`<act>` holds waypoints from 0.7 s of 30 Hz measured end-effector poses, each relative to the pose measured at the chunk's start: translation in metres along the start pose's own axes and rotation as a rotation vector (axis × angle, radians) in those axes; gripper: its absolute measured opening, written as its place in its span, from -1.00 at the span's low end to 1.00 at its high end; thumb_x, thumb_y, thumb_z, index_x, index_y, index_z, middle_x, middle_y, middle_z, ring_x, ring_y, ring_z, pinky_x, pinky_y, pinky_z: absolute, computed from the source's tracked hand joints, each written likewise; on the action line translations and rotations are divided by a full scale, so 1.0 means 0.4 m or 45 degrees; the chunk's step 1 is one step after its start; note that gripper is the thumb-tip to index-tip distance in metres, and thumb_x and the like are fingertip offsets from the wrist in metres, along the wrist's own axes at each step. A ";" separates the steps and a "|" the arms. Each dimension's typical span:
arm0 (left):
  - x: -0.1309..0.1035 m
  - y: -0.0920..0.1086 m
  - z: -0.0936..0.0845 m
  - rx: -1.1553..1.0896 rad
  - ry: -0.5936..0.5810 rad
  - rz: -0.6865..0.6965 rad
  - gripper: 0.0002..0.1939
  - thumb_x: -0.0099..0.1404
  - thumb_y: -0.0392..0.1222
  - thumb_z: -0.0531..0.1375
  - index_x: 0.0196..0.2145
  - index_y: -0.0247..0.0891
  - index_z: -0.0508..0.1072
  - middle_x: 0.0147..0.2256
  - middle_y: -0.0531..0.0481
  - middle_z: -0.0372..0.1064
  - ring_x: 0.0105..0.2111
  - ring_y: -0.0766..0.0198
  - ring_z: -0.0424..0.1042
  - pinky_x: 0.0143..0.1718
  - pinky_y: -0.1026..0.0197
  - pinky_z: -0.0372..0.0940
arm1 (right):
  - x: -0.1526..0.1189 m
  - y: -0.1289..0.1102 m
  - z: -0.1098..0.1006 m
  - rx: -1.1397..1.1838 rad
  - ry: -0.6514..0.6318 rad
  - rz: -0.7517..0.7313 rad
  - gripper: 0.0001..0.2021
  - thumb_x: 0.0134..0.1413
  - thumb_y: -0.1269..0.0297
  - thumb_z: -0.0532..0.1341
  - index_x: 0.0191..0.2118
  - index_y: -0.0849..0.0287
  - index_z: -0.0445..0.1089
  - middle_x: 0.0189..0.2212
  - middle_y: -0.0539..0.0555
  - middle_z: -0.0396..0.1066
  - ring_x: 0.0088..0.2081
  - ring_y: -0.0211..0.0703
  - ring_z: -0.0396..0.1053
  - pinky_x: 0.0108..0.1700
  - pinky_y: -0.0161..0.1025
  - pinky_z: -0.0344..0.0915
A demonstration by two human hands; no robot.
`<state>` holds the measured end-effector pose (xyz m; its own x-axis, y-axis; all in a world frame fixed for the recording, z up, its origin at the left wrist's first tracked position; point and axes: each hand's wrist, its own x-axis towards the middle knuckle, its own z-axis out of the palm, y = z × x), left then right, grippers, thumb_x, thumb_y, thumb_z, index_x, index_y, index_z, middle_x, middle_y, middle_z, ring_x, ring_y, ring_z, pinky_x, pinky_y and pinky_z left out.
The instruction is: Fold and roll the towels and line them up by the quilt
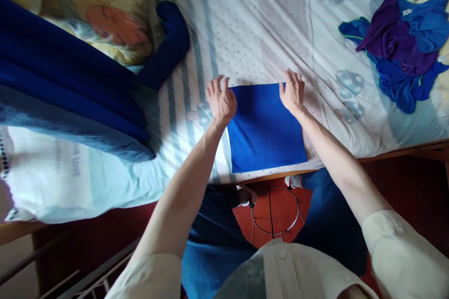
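Observation:
A blue square cloth (268,126) lies flat on the bed near its front edge, with a few faint creases. My left hand (221,99) is at the cloth's far left corner, its fingers apart and slightly blurred. At the far right corner is my right hand (293,91), fingers stretched away from me and thumb beside the cloth's edge. Neither hand visibly grips the fabric, though whether the fingertips press on it is hard to tell.
Crumpled purple and blue cloths (400,46) lie in a heap at the right. Long dark blue fabric (70,74) is piled at the left, beside a yellow patterned cover (101,14). The bed's wooden edge (259,179) runs before my knees, above a round metal stool frame (275,210).

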<state>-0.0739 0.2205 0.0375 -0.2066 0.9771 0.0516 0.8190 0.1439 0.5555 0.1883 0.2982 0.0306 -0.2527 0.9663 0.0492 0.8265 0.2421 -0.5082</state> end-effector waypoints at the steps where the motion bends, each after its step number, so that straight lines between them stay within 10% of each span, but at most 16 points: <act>1: -0.026 0.013 0.019 0.003 -0.052 0.104 -0.41 0.44 0.01 0.11 0.33 -0.27 0.34 0.40 -0.27 0.19 0.44 -0.12 0.08 0.45 -0.15 -0.03 | -0.032 -0.033 0.009 -0.044 -0.038 -0.075 -0.49 0.46 0.19 0.04 0.41 0.21 0.23 0.44 0.29 0.16 0.48 0.20 0.05 0.49 0.25 -0.01; 5: -0.109 0.022 0.077 -0.035 -0.252 0.295 -0.24 0.47 0.17 0.04 0.43 -0.37 0.19 0.49 -0.32 -0.02 0.52 -0.12 -0.17 0.50 -0.17 -0.23 | -0.136 -0.089 0.039 -0.116 -0.263 -0.320 -0.40 0.47 0.20 -0.02 0.52 0.21 0.04 0.54 0.20 -0.08 0.55 0.10 -0.16 0.56 0.20 -0.22; 14: -0.076 -0.055 0.089 -0.062 -0.075 0.043 -0.16 0.50 0.22 -0.01 0.50 -0.42 0.02 0.52 -0.30 -0.17 0.55 -0.01 -0.35 0.53 -0.11 -0.41 | -0.077 0.090 0.026 -0.202 -0.139 -0.139 -0.33 0.52 0.10 -0.17 0.53 0.45 -0.12 0.54 0.35 -0.12 0.56 0.15 -0.21 0.54 0.30 -0.32; 21: -0.143 0.018 0.106 -0.087 -0.059 0.102 -0.17 0.52 0.20 -0.02 0.50 -0.43 0.00 0.53 -0.28 -0.24 0.55 -0.03 -0.42 0.51 -0.18 -0.52 | -0.163 -0.118 0.010 -0.268 -0.162 -0.251 -0.33 0.52 0.14 -0.12 0.52 0.52 -0.13 0.55 0.37 -0.18 0.58 0.14 -0.31 0.55 0.28 -0.42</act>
<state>-0.0333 0.1722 0.0033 -0.1158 0.9914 0.0605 0.7932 0.0556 0.6065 0.1637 0.2236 0.0478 -0.4685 0.8834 0.0146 0.8378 0.4495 -0.3098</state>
